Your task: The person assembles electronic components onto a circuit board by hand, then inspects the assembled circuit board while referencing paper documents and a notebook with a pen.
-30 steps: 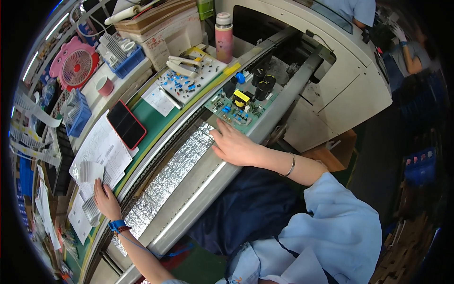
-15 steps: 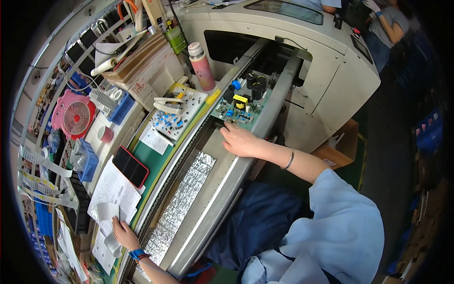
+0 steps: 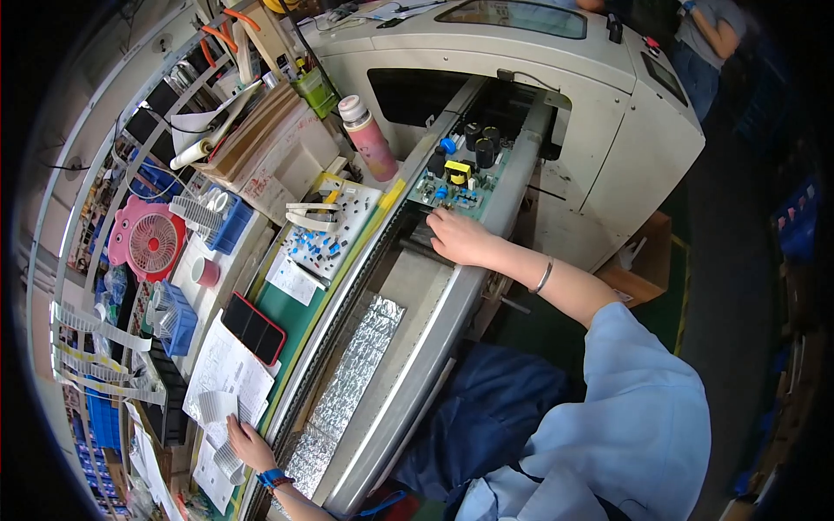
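My right hand (image 3: 458, 238), its fingers curled, is at the near edge of a green circuit board (image 3: 476, 201). The fingertips are partly hidden where they meet that edge. Black capacitors (image 3: 484, 153), a yellow transformer (image 3: 456, 172) and small blue parts stand on the board, which lies between the rails of a conveyor (image 3: 401, 395) at the machine's mouth. At the lower left, my left hand (image 3: 248, 445) has its fingers closed on a folded white strip with rows of marks (image 3: 219, 406), over paper sheets (image 3: 228, 369).
A pale machine (image 3: 556, 113) stands at the far end. Along the left bench are a red-edged phone (image 3: 254, 328), a white tray of loose components (image 3: 326, 243), a pink bottle (image 3: 373, 148), a pink fan (image 3: 149, 241) and blue bins (image 3: 178, 321). Foil (image 3: 356, 369) lies within the conveyor.
The circuit board and my right hand have moved along the conveyor toward the machine. A dark crossbar now shows beneath that hand. My left hand stays at the white strip while the view shifts slightly.
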### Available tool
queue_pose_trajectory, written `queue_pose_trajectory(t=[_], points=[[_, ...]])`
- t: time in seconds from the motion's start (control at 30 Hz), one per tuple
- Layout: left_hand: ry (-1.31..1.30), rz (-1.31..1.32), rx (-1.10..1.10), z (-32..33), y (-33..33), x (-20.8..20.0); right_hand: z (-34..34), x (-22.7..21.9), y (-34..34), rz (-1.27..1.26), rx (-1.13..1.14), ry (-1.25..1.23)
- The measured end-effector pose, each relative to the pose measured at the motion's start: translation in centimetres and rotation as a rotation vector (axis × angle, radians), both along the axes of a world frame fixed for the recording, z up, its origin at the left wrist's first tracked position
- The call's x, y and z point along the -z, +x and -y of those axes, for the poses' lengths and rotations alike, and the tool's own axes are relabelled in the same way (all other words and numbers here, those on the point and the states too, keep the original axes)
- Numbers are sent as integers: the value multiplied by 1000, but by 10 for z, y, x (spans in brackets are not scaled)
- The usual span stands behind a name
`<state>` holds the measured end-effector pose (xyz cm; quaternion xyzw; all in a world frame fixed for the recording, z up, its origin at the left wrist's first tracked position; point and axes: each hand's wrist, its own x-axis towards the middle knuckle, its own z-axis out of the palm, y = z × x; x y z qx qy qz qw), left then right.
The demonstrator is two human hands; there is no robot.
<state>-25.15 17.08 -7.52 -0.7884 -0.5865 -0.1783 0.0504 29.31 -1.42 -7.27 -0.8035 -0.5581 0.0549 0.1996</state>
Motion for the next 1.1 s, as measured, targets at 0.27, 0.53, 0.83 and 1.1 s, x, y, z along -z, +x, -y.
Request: queue_pose_trajectory(t=[0.27,0.53,0.83,1.1], points=[[-61,31,-30,-1,7,-3,3,2,27,44,64,11],[-103,0,-31,11,16,-39,-14,3,64,-5,93,-40],[-90,-71,-31,17,23,-48,-15,8,138,118,213,-127],[-66,-62,-3,25,42,-45,0,5,196,168,376,-191]])
